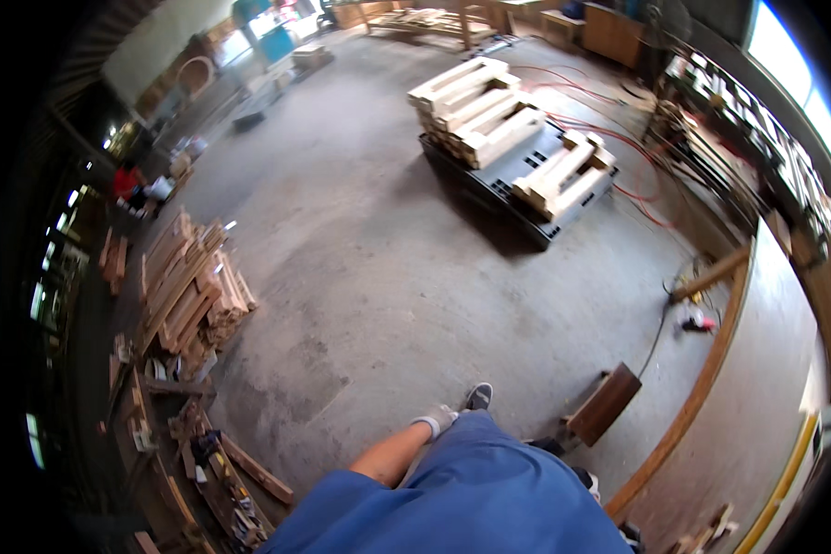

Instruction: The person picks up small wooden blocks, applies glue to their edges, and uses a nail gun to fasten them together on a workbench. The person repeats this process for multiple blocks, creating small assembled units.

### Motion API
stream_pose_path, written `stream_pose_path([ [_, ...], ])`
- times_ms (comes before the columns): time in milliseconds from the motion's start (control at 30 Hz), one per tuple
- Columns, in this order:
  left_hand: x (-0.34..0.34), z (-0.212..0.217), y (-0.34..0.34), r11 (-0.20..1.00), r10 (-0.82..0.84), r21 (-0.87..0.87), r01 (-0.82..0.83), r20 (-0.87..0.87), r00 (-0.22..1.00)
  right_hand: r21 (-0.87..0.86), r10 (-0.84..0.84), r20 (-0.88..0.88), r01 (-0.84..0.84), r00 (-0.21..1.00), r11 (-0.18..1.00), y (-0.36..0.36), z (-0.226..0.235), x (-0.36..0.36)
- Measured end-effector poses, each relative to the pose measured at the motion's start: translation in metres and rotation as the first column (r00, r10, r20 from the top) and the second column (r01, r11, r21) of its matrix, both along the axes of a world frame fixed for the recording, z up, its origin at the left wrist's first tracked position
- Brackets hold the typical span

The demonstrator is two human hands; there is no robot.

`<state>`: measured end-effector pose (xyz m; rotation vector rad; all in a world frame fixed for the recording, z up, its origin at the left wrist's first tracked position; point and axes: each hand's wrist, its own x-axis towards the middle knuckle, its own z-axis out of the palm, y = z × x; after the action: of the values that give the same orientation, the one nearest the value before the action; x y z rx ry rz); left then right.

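Observation:
My left hand (439,419), in a pale work glove, hangs low in front of my blue shirt, just behind my dark shoe (479,396). Its fingers are small and blurred, so their pose and anything in them do not show. I cannot make out my right hand; a small white and dark shape (589,481) beside the shirt's right edge is too unclear to name. Closest on the right side is a dark brown wooden block or stool (605,404) standing on the concrete floor.
Ahead, a black pallet (499,181) carries stacked pale wooden frames (489,115). Red hoses (609,129) trail behind it. Lumber piles (189,291) line the left, with tools (217,462) nearer. A large wood-edged worktable (739,406) borders the right. A person in red (127,180) is far left.

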<state>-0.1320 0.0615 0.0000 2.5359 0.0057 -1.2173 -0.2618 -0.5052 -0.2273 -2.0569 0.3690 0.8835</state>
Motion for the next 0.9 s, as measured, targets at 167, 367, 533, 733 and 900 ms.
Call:
stream_pose_path([
  [167,0.001,-0.018,0.027,0.99,0.142,-0.012,-0.142,-0.018,0.99,-0.28,0.343,0.049,-0.317,0.938,0.906,-0.006,-0.021,0.039],
  [367,0.012,-0.068,0.05,0.993,0.105,0.054,-0.103,-0.031,0.994,-0.14,0.282,0.117,-0.265,0.952,0.954,0.006,0.006,0.149],
  [533,0.021,-0.091,0.063,0.872,0.488,0.041,-0.487,-0.013,0.873,-0.179,0.158,0.004,-0.154,0.987,0.972,0.068,0.077,0.243],
  [733,0.03,-0.101,0.059,0.875,0.483,0.059,-0.48,-0.084,0.871,-0.171,0.177,-0.03,-0.18,0.984,0.969,0.081,0.104,0.304],
  [900,0.059,-0.086,0.024,0.824,0.567,0.087,-0.56,-0.101,0.818,-0.17,0.196,-0.04,-0.2,0.98,0.965,0.048,0.084,0.35],
])
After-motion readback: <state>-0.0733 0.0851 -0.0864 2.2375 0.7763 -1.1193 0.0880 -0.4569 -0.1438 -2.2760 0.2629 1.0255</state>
